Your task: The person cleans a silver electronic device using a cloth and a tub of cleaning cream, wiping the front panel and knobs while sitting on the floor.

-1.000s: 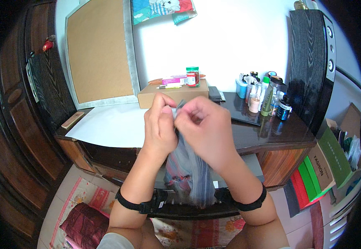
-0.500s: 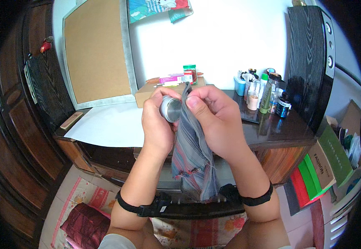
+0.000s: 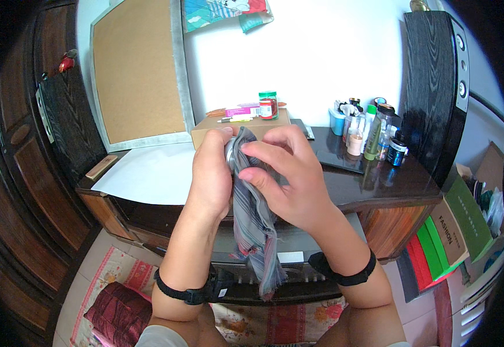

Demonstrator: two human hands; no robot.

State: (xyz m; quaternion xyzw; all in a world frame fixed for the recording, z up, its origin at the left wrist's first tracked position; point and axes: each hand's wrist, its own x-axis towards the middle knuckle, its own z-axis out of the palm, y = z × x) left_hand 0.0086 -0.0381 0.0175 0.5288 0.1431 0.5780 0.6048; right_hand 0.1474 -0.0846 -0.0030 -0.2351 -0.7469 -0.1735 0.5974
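You hold 1 striped grey cloth (image 3: 253, 211) and 1 silvery object (image 3: 229, 151) in the air, in front of the worktop (image 3: 379, 188), near the middle of its front edge. Your left hand (image 3: 210, 170) is curled around the object, of which only a shiny rounded strip is visible; most of these fingers are hidden behind. The cloth lies against the object, and its longer end hangs down past the front edge. Your right hand (image 3: 292, 179) has thumb and forefinger apart, their tips at the cloth, not pinching it between them; the other fingers are bent. I judge that the left hand supports the object so that the right fingers can handle the cloth freely.

Near the back edge stands 1 cardboard box (image 3: 203, 139), which serves as a raised shelf: it carries 1 green-lidded jar (image 3: 268, 109), 1 pink box (image 3: 239, 111) and 1 pen (image 3: 234, 120). Toward the back right corner there is a group of bottles (image 3: 372, 141), probably put there to leave room in front; they overlap, so I cannot count them surely. 1 white sheet (image 3: 153, 176) covers the left part, perhaps for protecting the surface.
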